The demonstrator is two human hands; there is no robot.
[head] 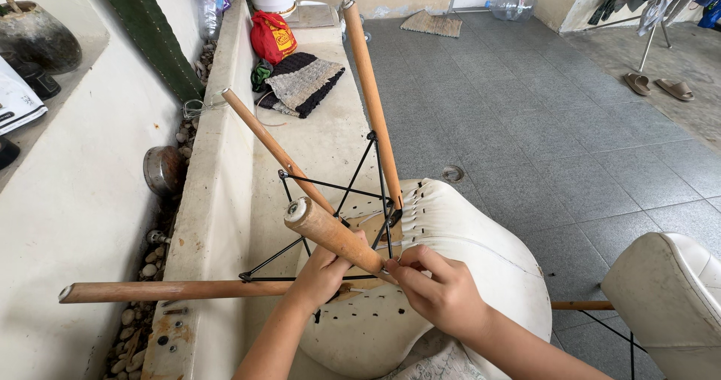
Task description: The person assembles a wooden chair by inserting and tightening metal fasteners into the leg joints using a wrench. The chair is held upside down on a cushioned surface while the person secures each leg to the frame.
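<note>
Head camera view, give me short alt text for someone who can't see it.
Two bare hands, left hand and right hand, grip a wooden leg of an upturned white chair. The chair lies on a concrete bench beside a grey tiled floor.

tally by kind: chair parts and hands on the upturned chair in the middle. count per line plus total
Wooden legs: 4 (nearest leg, left leg, back-left leg, tall leg)
White seat shell: 1
Black wire brace frame: 1
Hands on the nearest leg: 2 (left hand, right hand)
Total: 8
</note>
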